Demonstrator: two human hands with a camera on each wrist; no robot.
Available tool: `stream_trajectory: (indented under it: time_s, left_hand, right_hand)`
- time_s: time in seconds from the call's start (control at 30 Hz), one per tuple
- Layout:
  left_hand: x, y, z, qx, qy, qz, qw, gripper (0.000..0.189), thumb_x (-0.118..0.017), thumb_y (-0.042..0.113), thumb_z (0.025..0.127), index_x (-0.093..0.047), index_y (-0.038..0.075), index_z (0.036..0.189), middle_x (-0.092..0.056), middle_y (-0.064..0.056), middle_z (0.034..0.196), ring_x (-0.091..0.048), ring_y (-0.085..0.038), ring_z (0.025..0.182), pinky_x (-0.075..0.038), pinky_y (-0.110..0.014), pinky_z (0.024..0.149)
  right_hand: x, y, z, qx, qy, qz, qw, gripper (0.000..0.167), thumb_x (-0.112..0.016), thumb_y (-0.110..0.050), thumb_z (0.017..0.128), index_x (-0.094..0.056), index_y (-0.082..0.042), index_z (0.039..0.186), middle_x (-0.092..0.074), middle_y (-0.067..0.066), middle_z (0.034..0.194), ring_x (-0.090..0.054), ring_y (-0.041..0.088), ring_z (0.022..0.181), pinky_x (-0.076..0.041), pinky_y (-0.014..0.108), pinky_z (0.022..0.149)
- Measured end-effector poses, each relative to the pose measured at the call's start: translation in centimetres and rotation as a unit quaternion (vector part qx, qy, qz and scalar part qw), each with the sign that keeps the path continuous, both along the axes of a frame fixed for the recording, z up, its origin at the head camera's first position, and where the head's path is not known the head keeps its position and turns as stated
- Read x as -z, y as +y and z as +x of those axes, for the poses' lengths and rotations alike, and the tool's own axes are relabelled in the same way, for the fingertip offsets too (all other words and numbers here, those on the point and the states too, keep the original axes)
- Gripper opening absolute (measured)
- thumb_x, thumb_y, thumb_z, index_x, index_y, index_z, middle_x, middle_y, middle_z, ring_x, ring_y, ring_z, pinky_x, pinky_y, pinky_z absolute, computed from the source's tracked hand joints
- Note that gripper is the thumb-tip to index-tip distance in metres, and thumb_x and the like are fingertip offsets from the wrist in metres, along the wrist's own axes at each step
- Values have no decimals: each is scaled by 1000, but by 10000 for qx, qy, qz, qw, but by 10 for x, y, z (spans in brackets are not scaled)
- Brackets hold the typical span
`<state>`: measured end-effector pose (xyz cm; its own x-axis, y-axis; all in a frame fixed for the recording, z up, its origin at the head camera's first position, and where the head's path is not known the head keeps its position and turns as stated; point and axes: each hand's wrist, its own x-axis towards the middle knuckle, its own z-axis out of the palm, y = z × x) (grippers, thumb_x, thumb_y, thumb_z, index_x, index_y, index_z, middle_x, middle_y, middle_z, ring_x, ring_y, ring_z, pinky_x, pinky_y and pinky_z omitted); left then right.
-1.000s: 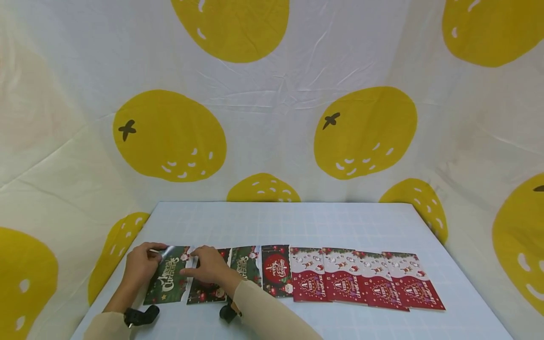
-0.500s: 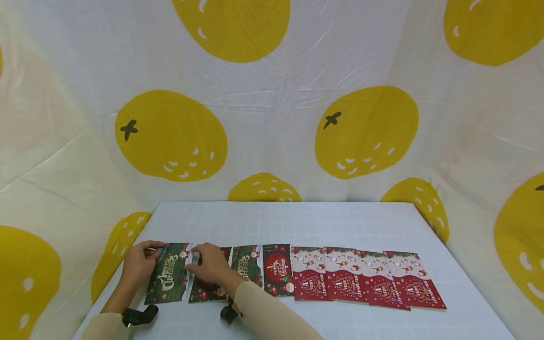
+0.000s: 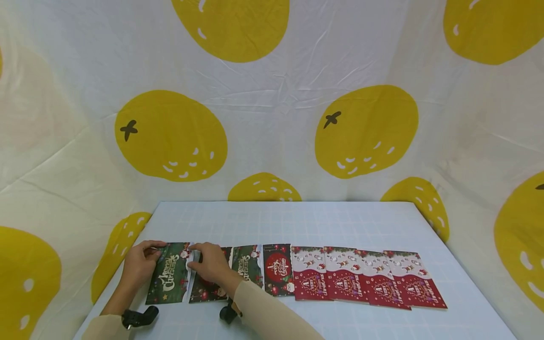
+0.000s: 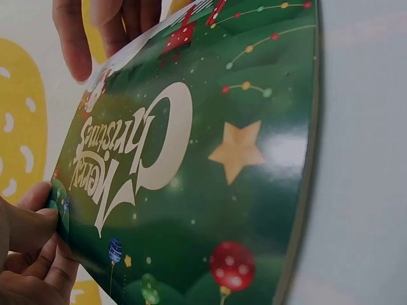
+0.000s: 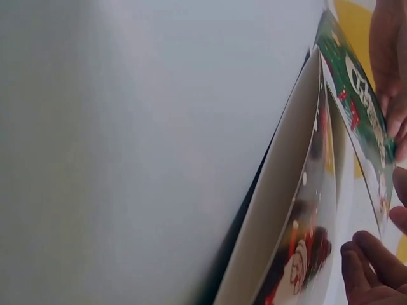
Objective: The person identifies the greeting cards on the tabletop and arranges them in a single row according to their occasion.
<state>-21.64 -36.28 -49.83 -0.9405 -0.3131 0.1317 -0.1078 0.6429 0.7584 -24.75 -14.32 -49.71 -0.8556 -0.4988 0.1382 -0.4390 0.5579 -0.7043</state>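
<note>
At the left end of a row on the table lies a green Merry Christmas greeting card (image 3: 170, 278). My left hand (image 3: 139, 264) pinches its left edge near the far corner; in the left wrist view the thumb (image 4: 38, 225) overlaps the card's edge, other fingers curled beneath. Across the card, my right hand (image 3: 214, 265) has thumb and forefinger spread at the right edge, fingertips right beside it. Below that hand is a dark card with red decoration (image 3: 208, 292), partly covered by it. The right wrist view shows this neighbouring card standing slightly open along one side.
Further right come another green card (image 3: 246, 264), a dark card with a red bauble (image 3: 277, 274) and several red-and-white Christmas cards (image 3: 310, 285), some overlapping. The pale gridded table (image 3: 276, 224) ends at a fruit-patterned cloth backdrop (image 3: 272, 123).
The glare on the green card's far left corner has gone, and the card has straightened slightly. Both hands stay at its sides, with the right one shifted a little.
</note>
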Motion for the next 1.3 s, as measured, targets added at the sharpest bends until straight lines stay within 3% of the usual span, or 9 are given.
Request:
stream_trajectory:
  time_s: [0.33, 0.57, 0.7, 0.8, 0.97, 1.3]
  left_hand:
    - [-2, 2, 4, 64, 217, 5, 9997, 23, -60, -9, 100, -71, -5, 120, -67, -21, 107, -60, -26, 88, -49, -19, 64]
    - [-1, 2, 5, 131, 362, -19, 9993, 22, -59, -10, 99, -71, -6, 117, -68, -21, 106, -59, -25, 87, -50, -18, 64]
    - [0, 4, 5, 92, 422, -41, 9991, 22, -59, -11, 99, -71, -6, 116, -68, -20, 106, -59, -24, 86, -50, -17, 65]
    - [1, 5, 6, 81, 493, -67, 9987, 23, -59, -12, 98, -72, -5, 116, -69, -20, 107, -60, -23, 87, -49, -15, 66]
    - [-1, 7, 7, 101, 478, -51, 9988, 23, -59, -11, 99, -71, -5, 118, -69, -22, 110, -61, -23, 89, -49, -12, 68]
    - [-6, 5, 11, 577, 759, 250, 9951, 30, -63, -16, 96, -68, -6, 124, -68, -27, 117, -64, -3, 87, -52, -12, 72]
  right_hand:
    - [-4, 0, 3, -24, 30, -365, 9993, 43, -80, -20, 95, -72, -22, 137, -71, -6, 130, -64, 9, 123, -52, 25, 99]
    - [-3, -2, 4, 226, -266, -1064, 9937, 33, -78, -10, 95, -78, -17, 127, -74, -4, 114, -63, 3, 88, -50, 19, 70]
    - [-1, -4, 5, 371, -208, -1405, 9892, 30, -80, -8, 93, -80, -16, 122, -74, -5, 109, -63, 0, 86, -51, 18, 70]
    - [0, -6, 5, 454, -178, -1730, 9837, 29, -81, -4, 92, -80, -14, 119, -75, -5, 109, -67, -1, 86, -53, 17, 70]
    - [0, -8, 7, 544, -587, -2338, 9690, 29, -77, 3, 92, -81, -12, 116, -73, -4, 109, -67, -2, 76, -51, 18, 58]
    - [-6, -4, 3, 666, -804, -2901, 9513, 29, -74, 7, 93, -80, -9, 116, -72, 3, 106, -66, 1, 70, -49, 21, 53]
